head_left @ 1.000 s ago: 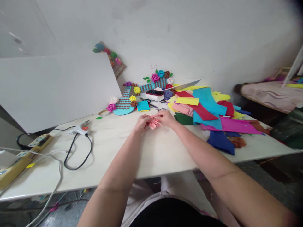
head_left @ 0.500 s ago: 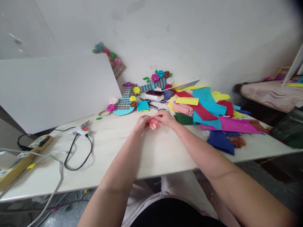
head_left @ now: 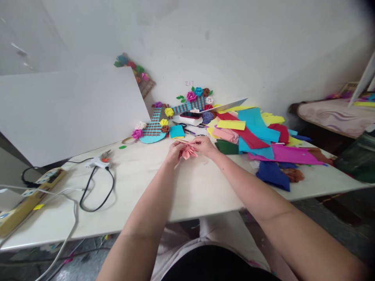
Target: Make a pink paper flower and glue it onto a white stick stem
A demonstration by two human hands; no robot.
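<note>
The bare left hand and bare right hand, fingers pinched nearly closed, grip a pink, pointed-petalled, paper-like flower, its petals fanned, its upper edge seemingly unfinished.

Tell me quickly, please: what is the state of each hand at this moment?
Left hand: closed, holding the pink flower from its left side.
Right hand: closed, holding the same flower near its far edge.

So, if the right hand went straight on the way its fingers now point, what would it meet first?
Past the pink flower that both hold, the right hand would probably meet the left hand first; one view leaves the exact depth unclear.
</note>
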